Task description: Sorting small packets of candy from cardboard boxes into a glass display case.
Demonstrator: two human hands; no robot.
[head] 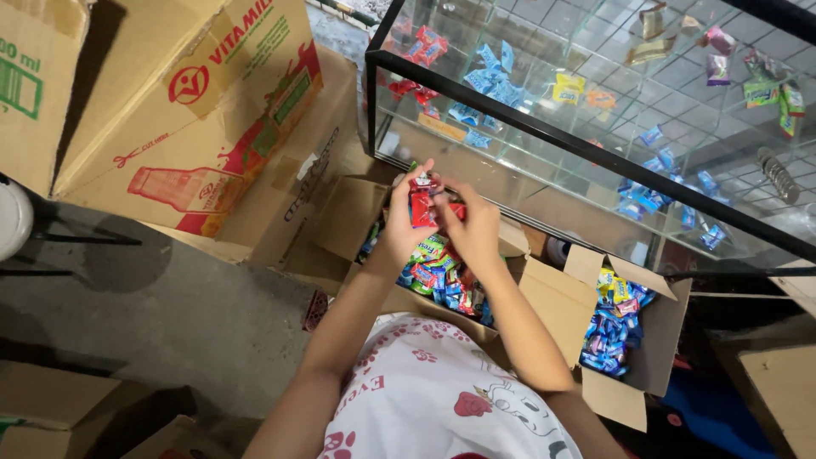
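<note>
Red foil snack sachets [422, 201] pinched btwn left hand [401, 223] & right hand [474, 229] over open cardboard box [544, 293] w/ lots of sachets inside, glass display case [595, 153] only partly stocked, so prob early-mid.

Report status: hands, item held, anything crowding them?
Left hand and right hand both grip red packets. Open candy box below. Glass case close ahead, not touching.

The person wears a white shirt [442, 399] printed with red paw marks, red lettering and outlined cartoon figures. Both forearms are bare.
</note>
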